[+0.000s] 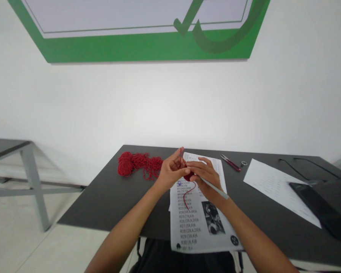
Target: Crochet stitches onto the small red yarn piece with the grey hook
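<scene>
While both hands are brought together above the printed sheet (184, 237), the red piece (189, 176) sits between them, mostly covered by the fingers. The left hand (169, 172) seems to pinch it between thumb and fingers, with one finger raised and a strand of yarn running up to it; the right hand (206, 173) has its fingers bent over the piece and closed around a slim grey tool (217, 190), whose tip is hidden. As far as can be judged, a small compact part is already worked, and a loose yarn tail (184, 199) hangs from it onto the sheet. Much yarn looks unused: a red ball (125, 163) with a loose tangle (148, 165) beside it. The sheet lists numbered rows, but which one has been reached cannot be told. The dark table (102, 203) stands near a white wall (159, 102), and the sheet overhangs its near edge. To the right lie small snips (230, 163), a ring (244, 163), a second paper (269, 185) and a black phone (319, 208) partly over that paper. A green-bordered board (147, 49) hangs above; another table (5, 147) stands at left on pale flooring (62, 250).
</scene>
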The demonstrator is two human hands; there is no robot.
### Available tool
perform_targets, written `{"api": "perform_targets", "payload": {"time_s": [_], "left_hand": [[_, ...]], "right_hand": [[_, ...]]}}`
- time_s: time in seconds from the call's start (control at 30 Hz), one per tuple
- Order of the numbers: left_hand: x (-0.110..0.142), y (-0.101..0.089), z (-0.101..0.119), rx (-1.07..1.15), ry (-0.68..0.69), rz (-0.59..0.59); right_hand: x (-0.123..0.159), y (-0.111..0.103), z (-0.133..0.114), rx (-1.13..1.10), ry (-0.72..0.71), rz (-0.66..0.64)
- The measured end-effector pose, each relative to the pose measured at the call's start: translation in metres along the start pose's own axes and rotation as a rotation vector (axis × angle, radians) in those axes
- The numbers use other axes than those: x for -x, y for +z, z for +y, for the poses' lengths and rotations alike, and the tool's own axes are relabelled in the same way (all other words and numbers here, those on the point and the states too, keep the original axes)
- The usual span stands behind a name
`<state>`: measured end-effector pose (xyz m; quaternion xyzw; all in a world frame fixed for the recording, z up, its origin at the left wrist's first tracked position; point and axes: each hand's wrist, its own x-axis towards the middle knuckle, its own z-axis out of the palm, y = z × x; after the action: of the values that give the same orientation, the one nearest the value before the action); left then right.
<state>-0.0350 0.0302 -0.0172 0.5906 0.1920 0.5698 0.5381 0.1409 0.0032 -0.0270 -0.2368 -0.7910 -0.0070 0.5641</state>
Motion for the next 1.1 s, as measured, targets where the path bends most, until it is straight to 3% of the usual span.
{"api": "perform_targets", "payload": {"time_s": [0.1,0.37,0.73,0.83,1.0,1.1], "left_hand": [[-0.002,-0.003,0.002,-0.189,0.089,-0.040],[-0.005,-0.013,0.001,-0.455,0.213,0.031],[-0.006,-0.017,-0.001,-0.645,0.354,0.052],[-0.006,-0.019,-0.002,-0.698,0.399,0.062],[-0.005,-0.020,-0.004,-0.794,0.481,0.093],[-0.006,-0.021,-0.003,-0.825,0.500,0.104]], "right_hand": [[0.001,0.004,-0.002,-0.019,0.075,0.034],[-0.001,0.006,-0.008,0.034,0.148,-0.013],[0.007,0.015,-0.006,0.204,0.035,-0.113],[0.008,0.017,-0.010,0.178,0.097,-0.100],[0.004,0.016,-0.024,0.075,0.330,-0.014],[0.005,0.018,-0.022,0.087,0.285,-0.039]]}}
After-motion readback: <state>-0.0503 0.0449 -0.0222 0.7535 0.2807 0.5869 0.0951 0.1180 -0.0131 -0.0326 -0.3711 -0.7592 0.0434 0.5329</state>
